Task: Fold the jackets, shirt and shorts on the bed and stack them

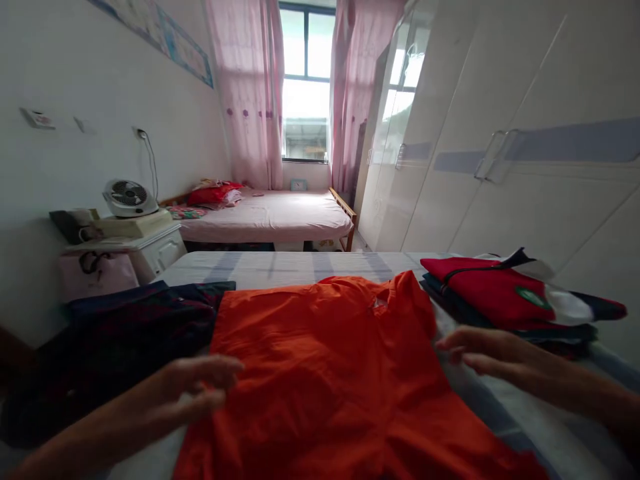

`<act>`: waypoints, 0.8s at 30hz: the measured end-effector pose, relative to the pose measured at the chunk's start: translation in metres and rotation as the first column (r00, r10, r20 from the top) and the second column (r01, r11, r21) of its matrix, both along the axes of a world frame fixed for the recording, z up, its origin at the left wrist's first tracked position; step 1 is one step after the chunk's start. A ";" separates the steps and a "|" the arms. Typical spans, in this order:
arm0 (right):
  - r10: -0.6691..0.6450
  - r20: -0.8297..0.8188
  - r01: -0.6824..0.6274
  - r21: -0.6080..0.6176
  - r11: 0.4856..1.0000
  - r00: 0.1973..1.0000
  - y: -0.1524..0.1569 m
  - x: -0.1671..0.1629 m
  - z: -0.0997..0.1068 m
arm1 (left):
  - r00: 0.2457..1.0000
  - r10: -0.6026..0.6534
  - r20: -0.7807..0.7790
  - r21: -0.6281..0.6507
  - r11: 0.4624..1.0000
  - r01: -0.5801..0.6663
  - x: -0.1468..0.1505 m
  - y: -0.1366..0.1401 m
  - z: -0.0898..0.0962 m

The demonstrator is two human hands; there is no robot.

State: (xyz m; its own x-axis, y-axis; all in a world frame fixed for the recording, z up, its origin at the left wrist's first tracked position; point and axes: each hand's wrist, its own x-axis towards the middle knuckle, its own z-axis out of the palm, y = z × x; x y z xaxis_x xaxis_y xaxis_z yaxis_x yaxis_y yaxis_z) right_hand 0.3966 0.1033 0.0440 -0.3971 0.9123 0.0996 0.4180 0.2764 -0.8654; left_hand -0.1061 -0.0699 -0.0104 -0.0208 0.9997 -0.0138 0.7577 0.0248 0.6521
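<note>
An orange garment (320,360), which looks like a shirt or jacket with a collar, lies spread on the bed (280,265) in front of me. Over its left edge hovers my left hand (197,387), fingers apart and nothing in them. My right hand (480,350) is by the garment's right edge, its fingers also apart and empty. Whether either hand touches the cloth I cannot tell. Dark clothing (135,340) lies to the left, beyond and under my left forearm. Past my right hand sits a stack of folded clothes with a red garment (485,283) on top.
Along the right stands a tall white wardrobe (460,120). A second bed (280,217) with pink bedding lies by the window, a red cloth bundle (215,193) on it. A fan (131,197) stands on the white bedside cabinet (163,250); a pink bag (100,277) is beside it.
</note>
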 end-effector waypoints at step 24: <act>0.125 0.643 -0.159 -0.006 0.987 0.755 0.123 -0.111 -0.040 | 0.743 0.250 -0.621 0.020 0.953 -0.304 -0.006 0.111 -0.019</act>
State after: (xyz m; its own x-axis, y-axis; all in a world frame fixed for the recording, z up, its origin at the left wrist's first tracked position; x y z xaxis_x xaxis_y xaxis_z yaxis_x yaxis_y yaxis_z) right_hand 0.2853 0.2259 0.0037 -0.5083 0.8412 -0.1844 0.8221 0.4101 -0.3950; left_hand -0.1125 0.0414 -0.0294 -0.3272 0.9447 0.0226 0.9444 0.3262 0.0413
